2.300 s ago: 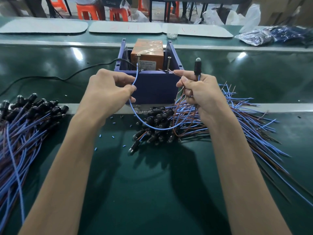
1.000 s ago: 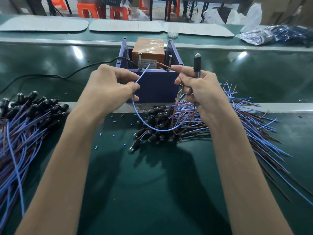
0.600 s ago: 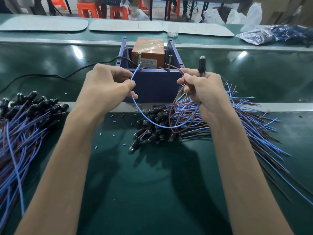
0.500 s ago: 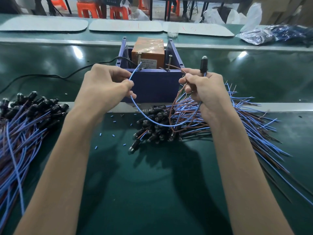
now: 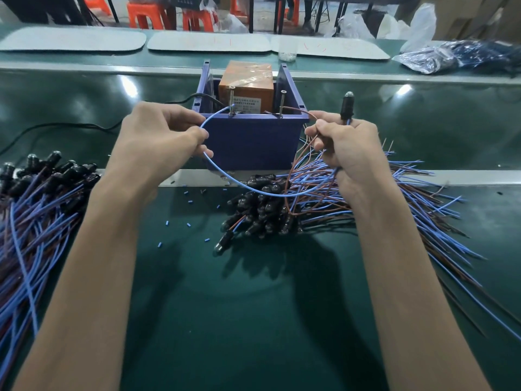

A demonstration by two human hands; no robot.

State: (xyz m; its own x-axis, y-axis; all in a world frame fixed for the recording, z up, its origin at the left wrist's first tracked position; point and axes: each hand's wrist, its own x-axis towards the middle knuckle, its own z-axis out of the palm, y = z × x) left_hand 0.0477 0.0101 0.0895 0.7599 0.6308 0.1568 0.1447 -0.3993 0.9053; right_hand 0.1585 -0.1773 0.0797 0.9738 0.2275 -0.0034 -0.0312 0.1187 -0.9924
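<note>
here, connector (image 5: 347, 107) stands upright, tip up

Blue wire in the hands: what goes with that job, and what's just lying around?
Job: left hand, right hand, thin blue wire, thin brown wire, black cylindrical plug, dark blue plastic box with two upright screws.
Lying about: clear plastic bag, orange plastic stools, flat white mats.

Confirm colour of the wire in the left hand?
Light blue wire, clearest in the head view.
</note>
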